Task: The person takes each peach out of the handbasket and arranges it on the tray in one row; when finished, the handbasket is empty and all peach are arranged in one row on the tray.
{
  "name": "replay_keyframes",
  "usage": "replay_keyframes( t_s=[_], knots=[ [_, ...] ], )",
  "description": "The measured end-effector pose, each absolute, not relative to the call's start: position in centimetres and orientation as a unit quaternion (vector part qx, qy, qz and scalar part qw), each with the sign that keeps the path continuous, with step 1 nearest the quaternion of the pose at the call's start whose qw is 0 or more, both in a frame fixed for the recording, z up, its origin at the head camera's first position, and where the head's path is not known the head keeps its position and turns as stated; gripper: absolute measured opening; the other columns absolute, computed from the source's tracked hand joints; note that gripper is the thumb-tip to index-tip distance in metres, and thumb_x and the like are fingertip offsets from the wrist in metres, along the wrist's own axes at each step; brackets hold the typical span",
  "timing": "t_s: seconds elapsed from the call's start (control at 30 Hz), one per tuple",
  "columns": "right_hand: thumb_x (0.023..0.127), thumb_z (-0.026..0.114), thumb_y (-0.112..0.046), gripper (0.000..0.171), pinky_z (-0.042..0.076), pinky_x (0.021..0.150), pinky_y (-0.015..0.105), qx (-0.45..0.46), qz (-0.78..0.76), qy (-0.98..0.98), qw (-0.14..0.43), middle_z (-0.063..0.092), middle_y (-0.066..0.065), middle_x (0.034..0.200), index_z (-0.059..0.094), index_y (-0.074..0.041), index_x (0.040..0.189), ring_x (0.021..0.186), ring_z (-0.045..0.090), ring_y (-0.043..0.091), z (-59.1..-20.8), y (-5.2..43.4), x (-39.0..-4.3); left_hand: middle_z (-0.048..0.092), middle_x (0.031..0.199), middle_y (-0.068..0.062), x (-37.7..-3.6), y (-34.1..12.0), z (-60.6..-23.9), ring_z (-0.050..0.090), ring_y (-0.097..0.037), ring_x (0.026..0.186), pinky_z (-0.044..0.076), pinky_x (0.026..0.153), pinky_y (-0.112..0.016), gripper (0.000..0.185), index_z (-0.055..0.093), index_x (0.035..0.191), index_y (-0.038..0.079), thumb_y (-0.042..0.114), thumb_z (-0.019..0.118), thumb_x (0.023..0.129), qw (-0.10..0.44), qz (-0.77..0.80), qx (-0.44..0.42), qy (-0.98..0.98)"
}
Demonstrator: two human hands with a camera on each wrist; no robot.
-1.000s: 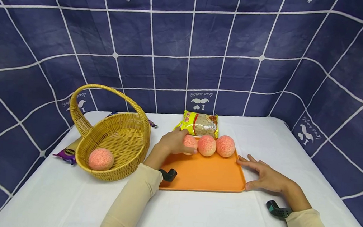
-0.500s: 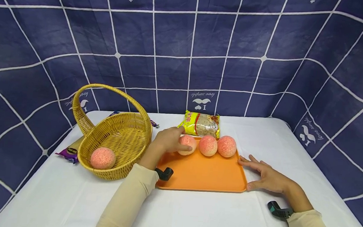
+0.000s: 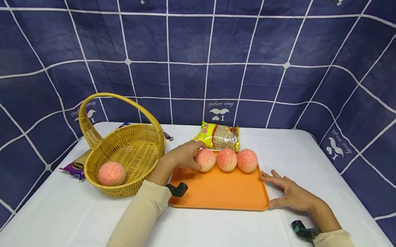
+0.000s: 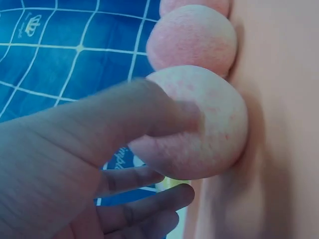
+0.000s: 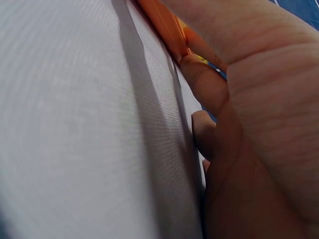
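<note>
On an orange tray (image 3: 225,192) stand three pink, speckled peaches in a row along its far edge. My left hand (image 3: 182,155) holds the leftmost peach (image 3: 206,160); in the left wrist view its thumb (image 4: 169,117) lies across this peach (image 4: 219,129), with several fingers curled beside and behind it. The middle peach (image 3: 226,159) and the right peach (image 3: 247,160) stand free of both hands. At the tray's right edge my right hand (image 3: 292,194) rests with fingers spread, thumb and fingertips right at the rim, gripping nothing.
A wicker basket (image 3: 147,178) with a tall handle stands left, one peach (image 3: 112,173) inside. A purple-ended packet (image 3: 76,166) lies behind it. A yellow food packet (image 3: 218,136) lies beyond the tray. Blue checked cloth (image 3: 191,40) hangs behind the white table (image 3: 223,235).
My left hand has shifted a little left, and the leftmost peach has moved slightly away from the middle one. The right hand stays at the tray's edge.
</note>
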State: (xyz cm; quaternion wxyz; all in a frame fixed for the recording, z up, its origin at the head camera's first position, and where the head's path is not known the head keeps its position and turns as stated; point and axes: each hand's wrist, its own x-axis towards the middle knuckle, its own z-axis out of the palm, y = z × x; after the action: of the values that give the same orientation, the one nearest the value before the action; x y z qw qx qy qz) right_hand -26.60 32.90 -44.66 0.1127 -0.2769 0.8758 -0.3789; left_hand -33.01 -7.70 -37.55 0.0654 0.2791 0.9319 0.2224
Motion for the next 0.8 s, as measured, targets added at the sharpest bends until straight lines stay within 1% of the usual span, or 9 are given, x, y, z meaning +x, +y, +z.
replay_keyframes(
  t_s=[0.17, 0.33, 0.5, 0.57, 0.67, 0.73, 0.8],
  knots=[
    [0.073, 0.091, -0.024, 0.086, -0.008, 0.108, 0.074, -0.282, -0.378, 0.875, 0.109, 0.034, 0.015, 0.159, 0.052, -0.018, 0.149, 0.147, 0.001, 0.054, -44.9, 32.8, -26.6, 0.062, 0.112, -0.006, -33.0, -7.4, -38.1, 0.058, -0.023, 0.102, 0.047, 0.094, -0.037, 0.059, 0.055, 0.123, 0.009, 0.02, 0.089, 0.076, 0.056, 0.24, 0.277, 0.929],
    [0.073, 0.091, -0.022, 0.085, -0.009, 0.107, 0.074, -0.285, -0.382, 0.872, 0.109, 0.034, 0.016, 0.159, 0.052, -0.016, 0.149, 0.147, 0.0, 0.054, -45.0, 32.8, -26.7, 0.063, 0.11, -0.006, -33.0, -7.5, -38.4, 0.059, -0.022, 0.097, 0.049, 0.089, -0.035, 0.06, 0.055, 0.123, 0.008, 0.022, 0.09, 0.076, 0.051, 0.248, 0.271, 0.929],
    [0.073, 0.09, -0.022, 0.085, -0.009, 0.107, 0.074, -0.288, -0.382, 0.871, 0.109, 0.034, 0.017, 0.158, 0.052, -0.015, 0.149, 0.147, 0.0, 0.055, -45.1, 32.6, -26.7, 0.063, 0.112, -0.005, -33.0, -7.8, -38.7, 0.059, -0.021, 0.092, 0.05, 0.086, -0.035, 0.064, 0.055, 0.126, 0.009, 0.029, 0.09, 0.076, 0.048, 0.243, 0.263, 0.932],
    [0.074, 0.09, -0.022, 0.084, -0.009, 0.107, 0.075, -0.288, -0.381, 0.872, 0.109, 0.034, 0.017, 0.158, 0.052, -0.016, 0.148, 0.146, 0.0, 0.055, -45.1, 32.6, -26.7, 0.063, 0.115, -0.005, -32.9, -7.9, -38.8, 0.06, -0.021, 0.098, 0.049, 0.09, -0.036, 0.068, 0.055, 0.13, 0.009, 0.033, 0.09, 0.077, 0.044, 0.233, 0.261, 0.936],
    [0.074, 0.09, -0.022, 0.084, -0.008, 0.107, 0.075, -0.29, -0.378, 0.872, 0.107, 0.034, 0.017, 0.158, 0.052, -0.016, 0.148, 0.146, 0.001, 0.055, -45.1, 32.6, -26.7, 0.062, 0.124, -0.007, -32.2, -8.0, -38.1, 0.059, -0.023, 0.111, 0.048, 0.097, -0.039, 0.076, 0.053, 0.137, 0.008, 0.037, 0.089, 0.077, 0.035, 0.217, 0.269, 0.937],
    [0.074, 0.09, -0.021, 0.084, -0.007, 0.107, 0.075, -0.292, -0.377, 0.872, 0.106, 0.034, 0.017, 0.158, 0.052, -0.016, 0.148, 0.146, 0.001, 0.055, -45.0, 32.7, -26.7, 0.061, 0.128, -0.008, -31.3, -8.0, -37.0, 0.057, -0.024, 0.118, 0.046, 0.101, -0.04, 0.078, 0.054, 0.14, 0.009, 0.038, 0.089, 0.078, 0.027, 0.209, 0.283, 0.936],
    [0.073, 0.09, -0.021, 0.084, -0.007, 0.107, 0.075, -0.294, -0.377, 0.872, 0.102, 0.034, 0.017, 0.158, 0.052, -0.015, 0.148, 0.146, 0.002, 0.055, -44.7, 32.8, -26.6, 0.061, 0.129, -0.01, -29.9, -8.0, -35.1, 0.058, -0.025, 0.118, 0.047, 0.099, -0.041, 0.075, 0.055, 0.141, 0.009, 0.035, 0.088, 0.079, 0.022, 0.207, 0.303, 0.93]
  ],
)
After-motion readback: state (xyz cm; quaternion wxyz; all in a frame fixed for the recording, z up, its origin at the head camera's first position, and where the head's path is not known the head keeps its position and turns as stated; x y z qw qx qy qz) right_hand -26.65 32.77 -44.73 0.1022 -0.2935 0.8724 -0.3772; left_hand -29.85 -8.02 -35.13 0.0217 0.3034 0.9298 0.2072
